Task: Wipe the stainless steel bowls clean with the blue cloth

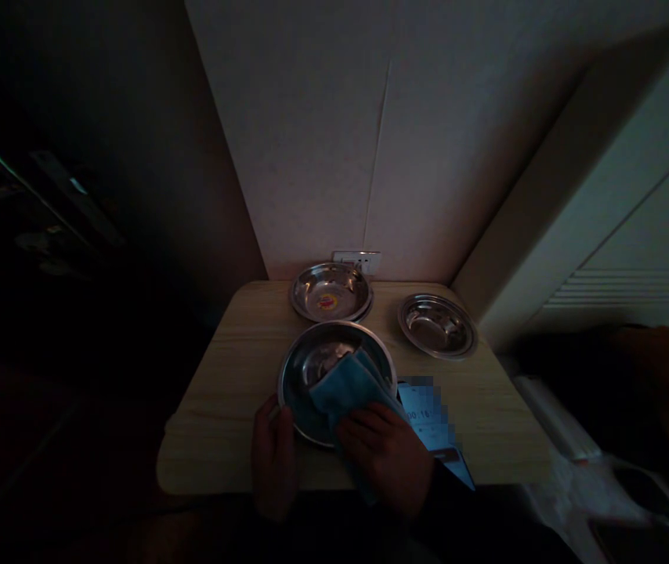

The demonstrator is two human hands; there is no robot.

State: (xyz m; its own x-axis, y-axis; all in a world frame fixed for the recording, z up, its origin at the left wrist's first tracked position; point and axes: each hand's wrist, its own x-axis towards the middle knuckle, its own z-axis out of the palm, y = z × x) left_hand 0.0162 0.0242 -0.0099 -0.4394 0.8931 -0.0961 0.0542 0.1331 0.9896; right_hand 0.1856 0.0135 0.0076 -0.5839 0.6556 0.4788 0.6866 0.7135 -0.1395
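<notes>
A round metal bowl (305, 360) sits near the front of the small wooden table, tilted slightly toward me. My left hand (274, 454) grips its left rim, thumb and fingers on either side of the edge. In my right hand (385, 454) is a blue cloth (349, 384), pressed against the inside of the bowl at its right front. Part of the cloth hangs down below the right hand. The fingertips of that hand lie bent over the cloth.
Behind the bowl stand stacked metal plates (334, 294), the top one bearing a round sticker. More metal bowls (437, 325) are at the back right. A lit phone (428, 423) lies beside my right hand. A wall socket (358, 258) is behind the wooden table (222, 392).
</notes>
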